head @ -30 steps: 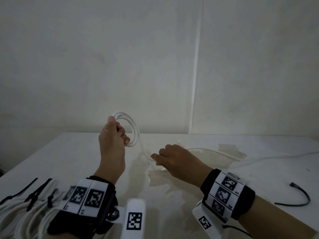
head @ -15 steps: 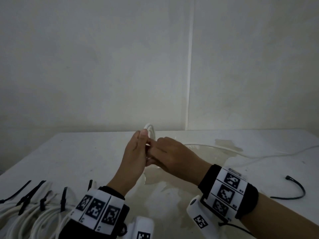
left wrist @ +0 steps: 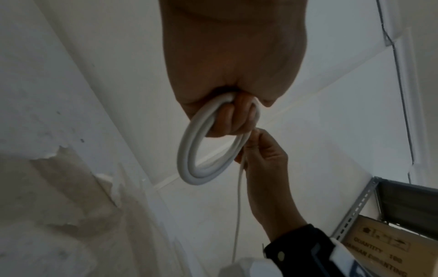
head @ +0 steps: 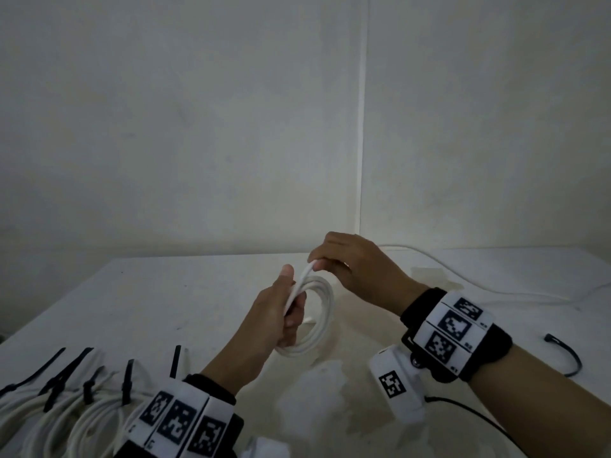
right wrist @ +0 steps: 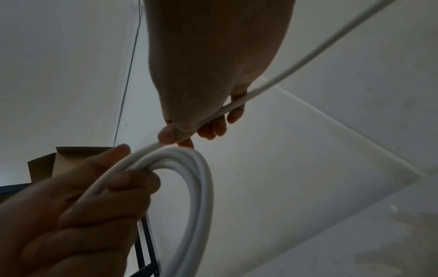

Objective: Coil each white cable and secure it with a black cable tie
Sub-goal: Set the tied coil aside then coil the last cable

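My left hand [head: 284, 312] grips a white cable coil [head: 319, 322] of a few loops above the middle of the table; the coil [left wrist: 189, 150] hangs from my curled fingers [left wrist: 233, 120]. My right hand [head: 350, 262] pinches the free strand of the same cable [right wrist: 237, 106] just above the coil [right wrist: 199, 180], between thumb and fingers. The loose tail [head: 496, 292] runs from that hand across the table to the right. A single black cable tie [head: 568, 355] lies curved at the right edge.
Several coiled white cables [head: 66, 421] bound with black ties [head: 127, 381] lie at the near left of the white table [head: 165, 309]. A stained, peeling patch [head: 347, 391] covers the table's middle. A wall stands right behind. A metal shelf [left wrist: 379, 206] shows in the left wrist view.
Both hands rose from the table. The right hand brought the strand over to the left hand, adding a loop to the coil, and the tail has drawn in from the right.
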Tool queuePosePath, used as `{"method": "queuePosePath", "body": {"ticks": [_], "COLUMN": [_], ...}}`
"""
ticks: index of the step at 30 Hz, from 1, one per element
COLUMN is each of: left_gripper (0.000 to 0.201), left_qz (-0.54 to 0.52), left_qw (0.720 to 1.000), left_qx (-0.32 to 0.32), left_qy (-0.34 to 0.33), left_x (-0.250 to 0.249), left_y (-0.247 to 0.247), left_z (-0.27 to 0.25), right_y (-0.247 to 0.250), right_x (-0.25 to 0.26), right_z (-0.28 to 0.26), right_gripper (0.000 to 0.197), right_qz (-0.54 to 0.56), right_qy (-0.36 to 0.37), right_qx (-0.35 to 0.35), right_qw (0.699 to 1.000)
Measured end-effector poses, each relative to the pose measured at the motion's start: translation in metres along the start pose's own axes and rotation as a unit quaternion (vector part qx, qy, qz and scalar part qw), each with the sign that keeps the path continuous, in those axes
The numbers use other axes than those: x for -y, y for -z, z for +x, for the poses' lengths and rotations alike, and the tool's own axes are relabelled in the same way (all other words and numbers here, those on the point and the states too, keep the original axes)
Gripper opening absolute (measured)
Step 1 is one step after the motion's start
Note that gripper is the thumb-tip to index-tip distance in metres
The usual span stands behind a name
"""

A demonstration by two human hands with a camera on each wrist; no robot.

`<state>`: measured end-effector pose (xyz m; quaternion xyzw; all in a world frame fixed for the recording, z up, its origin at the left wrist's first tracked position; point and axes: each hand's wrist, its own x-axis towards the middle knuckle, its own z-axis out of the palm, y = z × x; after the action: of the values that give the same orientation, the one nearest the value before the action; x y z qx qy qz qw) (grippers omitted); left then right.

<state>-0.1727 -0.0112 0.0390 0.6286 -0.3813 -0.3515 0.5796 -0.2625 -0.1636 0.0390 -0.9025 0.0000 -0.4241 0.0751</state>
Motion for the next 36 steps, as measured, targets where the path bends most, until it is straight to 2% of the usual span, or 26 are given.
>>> {"method": "queuePosePath", "body": {"ticks": [4, 9, 16, 22, 26, 29, 32, 36], "left_gripper": [0.042, 0.043, 0.041, 0.039, 0.038, 0.037, 0.038, 0.04], "left_qz": [-0.041, -0.179, -0.277, -0.34, -0.36, -0.326, -0.247, -0.145], "left_qw": [0.999, 0.981, 0.951, 0.911, 0.884, 0.88, 0.888, 0.903], "left_qx": [-0.01, -0.057, -0.114, -0.201, -0.262, -0.306, -0.344, -0.352], "left_qy": [-0.014, -0.044, -0.079, -0.118, -0.143, -0.161, -0.179, -0.198], "left_x": [-0.005, -0.019, -0.024, -0.032, -0.037, -0.038, -0.035, -0.022], "left_y": [-0.003, 0.003, 0.012, 0.041, 0.059, 0.06, 0.049, 0.037], "left_z": [-0.003, 0.002, 0.015, 0.03, 0.038, 0.04, 0.041, 0.044], "right_y": [-0.002, -0.004, -0.006, -0.01, -0.019, -0.02, -0.018, -0.017], "right_x": [0.004, 0.005, 0.001, -0.012, -0.021, -0.021, -0.014, -0.001], "right_z": [-0.003, -0.012, -0.018, -0.039, -0.055, -0.058, -0.046, -0.03], "right_gripper": [0.029, 0.03, 0.035, 0.034, 0.038, 0.046, 0.033, 0.013], "right_qz": [0.126, 0.147, 0.123, 0.073, -0.006, -0.083, -0.148, -0.18], "right_qy": [-0.119, -0.174, -0.172, -0.194, -0.133, -0.073, 0.011, 0.1], "right_qx": [0.002, -0.033, -0.037, -0.002, -0.003, -0.013, -0.019, -0.02], "right_qw": [0.985, 0.973, 0.977, 0.978, 0.991, 0.994, 0.989, 0.978]}}
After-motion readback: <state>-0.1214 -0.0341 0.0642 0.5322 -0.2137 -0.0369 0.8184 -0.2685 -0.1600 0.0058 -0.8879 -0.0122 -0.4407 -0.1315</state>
